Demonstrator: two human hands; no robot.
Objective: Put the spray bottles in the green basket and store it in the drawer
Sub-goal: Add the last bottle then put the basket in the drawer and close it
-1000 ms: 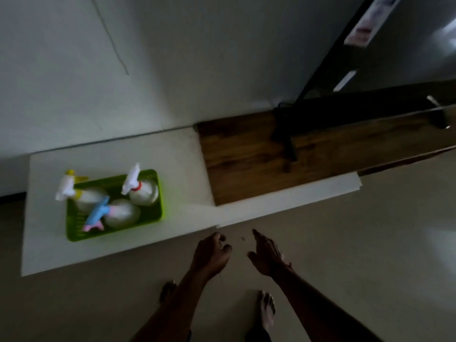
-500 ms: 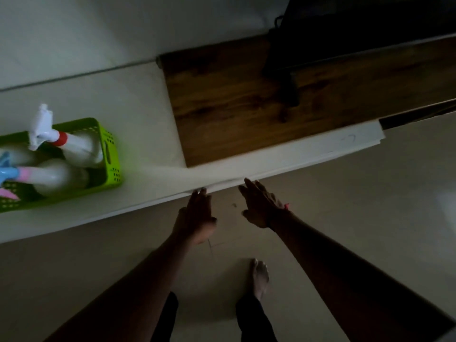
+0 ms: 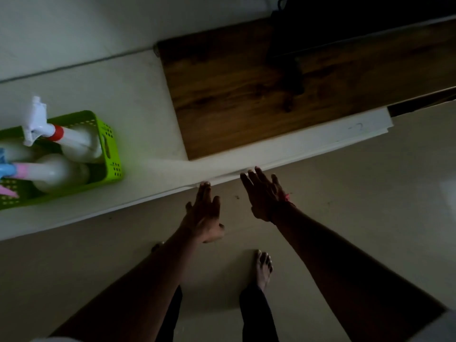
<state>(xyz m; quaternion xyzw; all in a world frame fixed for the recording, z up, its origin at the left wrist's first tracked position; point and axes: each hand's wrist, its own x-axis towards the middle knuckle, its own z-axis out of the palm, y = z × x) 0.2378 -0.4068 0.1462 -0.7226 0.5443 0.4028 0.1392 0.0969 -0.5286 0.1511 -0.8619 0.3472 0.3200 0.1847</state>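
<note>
Head view, left to right: well off to the left of both hands, the green basket (image 3: 108,144) stands on the white cabinet top (image 3: 138,107), partly cut off by the frame edge. Three spray bottles lie inside it. Of the first, only a pale body at the frame edge shows. The bottle with the blue and pink trigger (image 3: 49,172) lies nearest the person, and the bottle with the white trigger and red collar (image 3: 74,141) lies behind it, its trigger head sticking up over the basket rim.

Right of the basket, and beyond the fingertips, a dark wooden panel (image 3: 246,90) covers the rest of the top, leaving a white strip along the front.

The left hand (image 3: 203,215) is flat and empty, fingers extended and only slightly parted, its tips touching the white front edge (image 3: 308,146) of the cabinet. Just beside it, the right hand (image 3: 264,193) is likewise empty, fingers spread, the tips at or just under the same edge; whether they touch cannot be told. A red thread circles its wrist.

Below the hands, a bare foot (image 3: 262,267) stands on the pale floor (image 3: 370,206).
</note>
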